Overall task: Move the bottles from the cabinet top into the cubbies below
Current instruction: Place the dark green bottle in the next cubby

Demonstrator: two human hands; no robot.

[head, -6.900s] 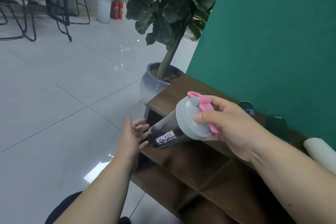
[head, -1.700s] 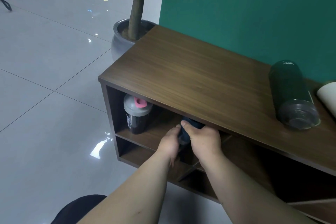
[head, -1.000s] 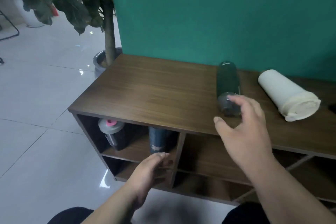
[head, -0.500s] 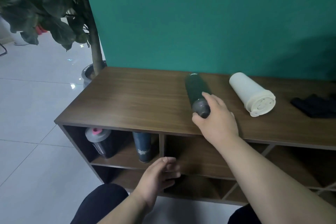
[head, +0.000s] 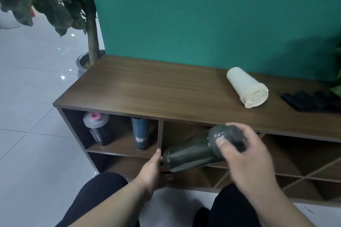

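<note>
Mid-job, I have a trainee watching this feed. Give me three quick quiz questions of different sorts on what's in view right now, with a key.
1. True or false: the cream bottle stands upright on the cabinet top.
2. Which hand grips the green bottle by its lid end? A) left hand B) right hand
3. Fill in: the top left cubby holds ___ bottles, the shaker and the blue bottle.

Key: 1 false, it lies on its side. 2 B; the left hand is at the bottle's base end. 3 two.
</note>
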